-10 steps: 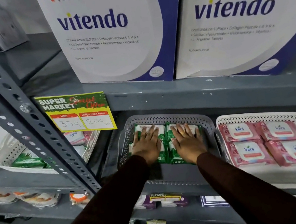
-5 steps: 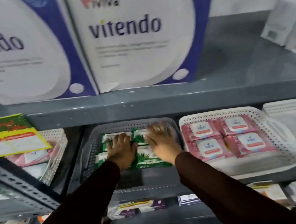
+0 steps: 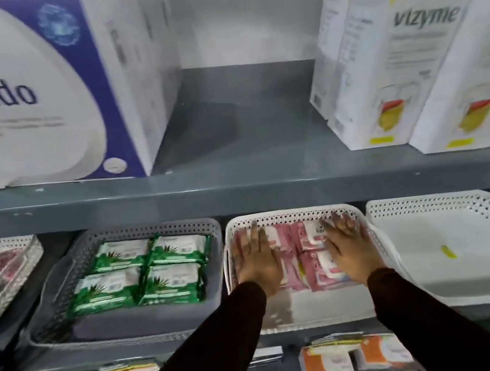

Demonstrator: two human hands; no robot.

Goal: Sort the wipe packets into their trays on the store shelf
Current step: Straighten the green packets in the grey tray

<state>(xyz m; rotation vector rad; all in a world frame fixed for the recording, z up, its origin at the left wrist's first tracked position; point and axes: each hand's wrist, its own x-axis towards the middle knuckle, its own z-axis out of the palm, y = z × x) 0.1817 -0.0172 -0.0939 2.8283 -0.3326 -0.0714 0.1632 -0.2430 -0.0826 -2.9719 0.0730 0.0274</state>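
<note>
1. Sitting squared up, four green wipe packets (image 3: 142, 273) fill the back of the grey tray (image 3: 59, 278), untouched.
2. The left hand (image 3: 257, 262) lies flat, fingers (image 3: 256, 234) spread, on the pink wipe packets (image 3: 307, 252) in the white tray (image 3: 290, 217); it grips nothing.
3. The right hand (image 3: 348, 247) presses likewise, palm down and open.
4. Judged step: tidying the pink stack; next calls for nudging the packets square.
5. The empty white tray (image 3: 457, 235) holds only a small yellow scrap (image 3: 448, 251).
6. Hands hide most pink labels; blur obscures the lower shelf.
</note>
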